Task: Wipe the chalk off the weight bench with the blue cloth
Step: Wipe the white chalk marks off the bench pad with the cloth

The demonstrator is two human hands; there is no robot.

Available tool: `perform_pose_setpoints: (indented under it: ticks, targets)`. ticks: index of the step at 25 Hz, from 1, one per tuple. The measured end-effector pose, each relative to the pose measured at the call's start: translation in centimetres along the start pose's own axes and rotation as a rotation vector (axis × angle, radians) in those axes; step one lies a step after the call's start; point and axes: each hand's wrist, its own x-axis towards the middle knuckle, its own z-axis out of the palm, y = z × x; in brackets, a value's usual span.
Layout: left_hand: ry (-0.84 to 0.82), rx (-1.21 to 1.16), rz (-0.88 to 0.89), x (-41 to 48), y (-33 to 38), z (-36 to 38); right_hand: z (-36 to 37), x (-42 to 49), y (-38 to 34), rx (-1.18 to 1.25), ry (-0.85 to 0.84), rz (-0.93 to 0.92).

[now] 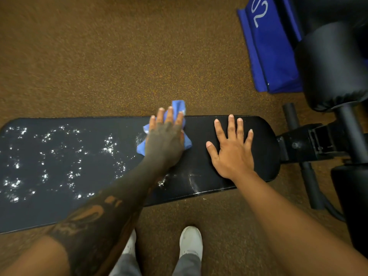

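Observation:
A long black padded weight bench [199, 126] lies across the view. White chalk [45, 156] speckles its left half, and faint smears [194, 182] mark the near edge at the middle. My left hand [166, 136] presses flat, fingers straight, on the blue cloth [179, 108] at the bench's far edge; the cloth pokes out past my fingertips and on both sides of the hand. Spread flat on the bench's right end, my right hand [232, 148] holds nothing.
Brown speckled floor [99, 56] surrounds the bench. A blue pad [266, 52] lies at the upper right beside black roller pads [330, 66] and the bench's metal frame [310, 142]. My two white shoes [190, 242] stand just in front of the bench.

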Motion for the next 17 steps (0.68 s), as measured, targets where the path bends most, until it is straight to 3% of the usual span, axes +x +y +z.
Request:
perform_pose_setpoints:
  ticks: [4, 7, 12, 17]
  targets:
    - [0.048, -0.069, -0.192, -2.1, -4.6, -0.6, 0.0, 0.0, -0.1, -0.003, 0.006, 0.001]
    - [0.047, -0.083, -0.153, -6.1, -2.8, 0.0, 0.0, 0.0, 0.0, -0.017, -0.005, 0.000]
    - [-0.003, -0.013, 0.126, -4.5, 1.0, 0.4, -0.3, 0.0, 0.1, -0.014, -0.027, -0.004]
    - [-0.025, -0.015, -0.063, -2.2, -4.6, -0.4, -0.4, 0.0, 0.3, 0.022, -0.036, -0.009]
